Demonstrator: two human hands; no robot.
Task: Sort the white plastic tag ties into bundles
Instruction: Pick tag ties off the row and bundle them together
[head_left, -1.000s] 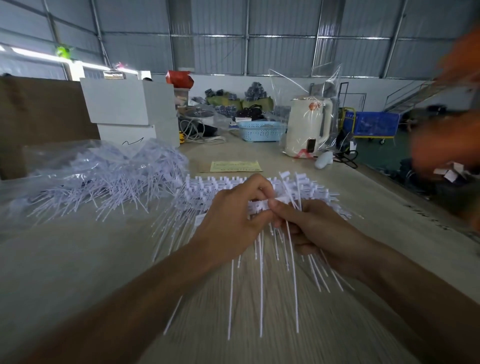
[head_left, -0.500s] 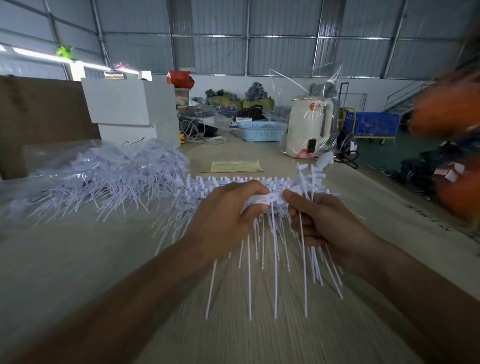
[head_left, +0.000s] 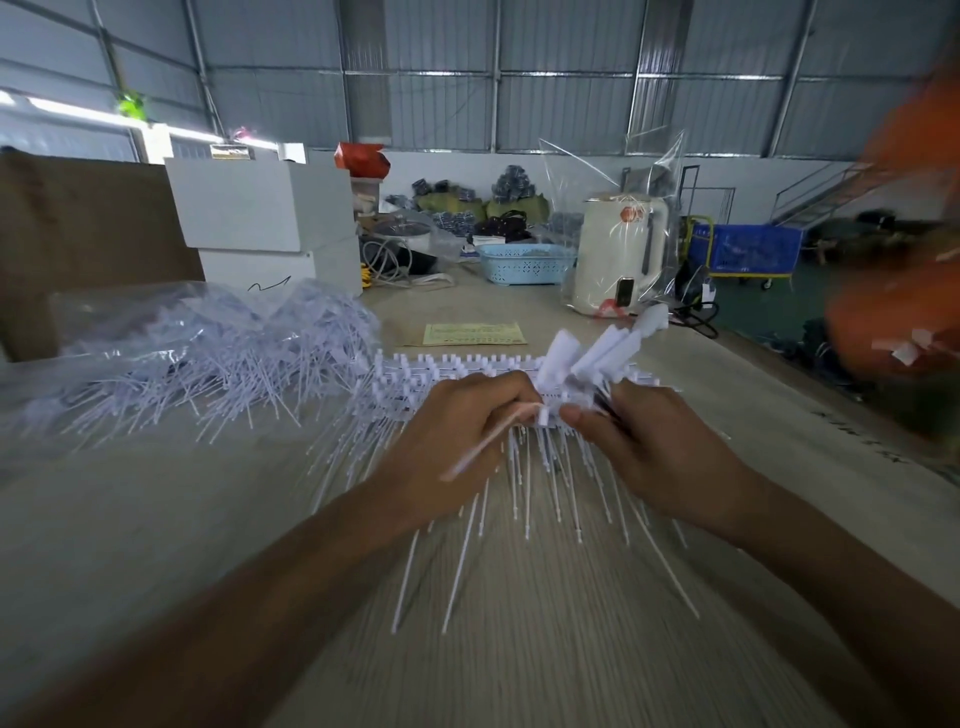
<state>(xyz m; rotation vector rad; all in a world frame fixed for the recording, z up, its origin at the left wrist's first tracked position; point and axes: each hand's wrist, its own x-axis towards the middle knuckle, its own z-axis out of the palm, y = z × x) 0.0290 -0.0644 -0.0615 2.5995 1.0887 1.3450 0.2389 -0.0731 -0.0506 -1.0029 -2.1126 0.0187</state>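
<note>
A row of white plastic tag ties (head_left: 447, 374) lies across the wooden table (head_left: 156, 519), heads at the far side and thin tails pointing toward me. My left hand (head_left: 457, 441) pinches one blurred tie by its head end. My right hand (head_left: 649, 447) grips a bundle of ties (head_left: 587, 358) whose flat tags fan upward while the tails hang below. The two hands meet thumb to thumb over the row. A big loose heap of ties (head_left: 208, 369) in clear plastic sits at the left.
A yellow paper slip (head_left: 472, 333) lies beyond the ties. A cream kettle in clear wrap (head_left: 618, 254), a blue basket (head_left: 524, 264) and white boxes (head_left: 260, 218) stand at the back. A cardboard box (head_left: 78, 234) is at far left. A blurred orange shape (head_left: 904, 301) moves at right.
The bundle in my right hand has risen and its tags now fan upward. My left hand has pulled a single tie loose toward me. The orange shape at right keeps shifting.
</note>
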